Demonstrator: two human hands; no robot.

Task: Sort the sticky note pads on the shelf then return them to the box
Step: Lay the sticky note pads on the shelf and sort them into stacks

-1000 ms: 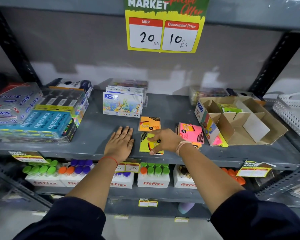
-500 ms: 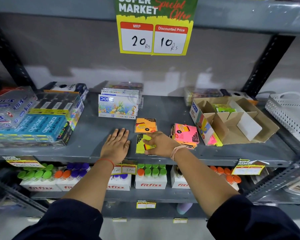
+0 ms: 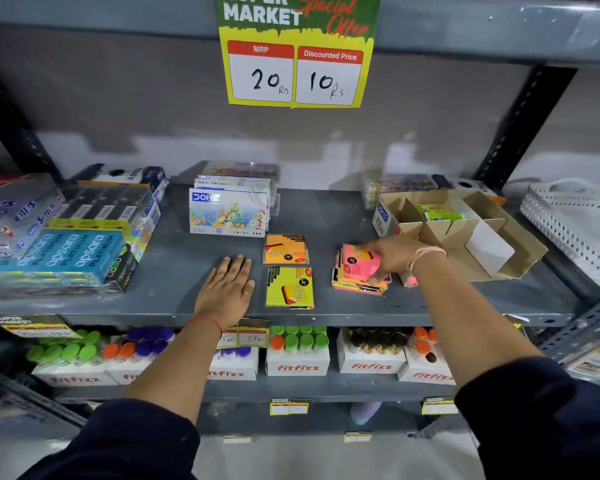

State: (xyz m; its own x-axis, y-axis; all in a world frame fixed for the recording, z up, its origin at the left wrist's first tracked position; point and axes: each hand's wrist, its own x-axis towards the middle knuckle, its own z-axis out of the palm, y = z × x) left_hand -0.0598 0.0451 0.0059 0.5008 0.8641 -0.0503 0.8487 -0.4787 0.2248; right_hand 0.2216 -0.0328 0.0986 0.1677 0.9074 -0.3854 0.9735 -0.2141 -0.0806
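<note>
An orange sticky note pad (image 3: 285, 250) and a yellow pad (image 3: 289, 287) lie flat on the grey shelf (image 3: 174, 258), one in front of the other. To their right is a pile of pads with a pink pad (image 3: 357, 266) on top. My right hand (image 3: 394, 256) grips that pink pad, thumb at its near edge. My left hand (image 3: 227, 289) rests flat on the shelf, fingers apart, left of the yellow pad. The cardboard divider box (image 3: 492, 233) stands open at the right, with a green pad (image 3: 437, 213) in a rear compartment.
A Doms pastel box (image 3: 227, 213) stands behind the orange pad. Apsara pencil packs (image 3: 70, 251) fill the shelf's left side. A white perforated basket (image 3: 575, 223) sits far right. A price sign (image 3: 297, 53) hangs above. Fitfizz bottles (image 3: 297, 351) line the lower shelf.
My right hand left the yellow pad and moved right onto the pile, closing on the pink pad. My left hand stayed flat on the shelf.
</note>
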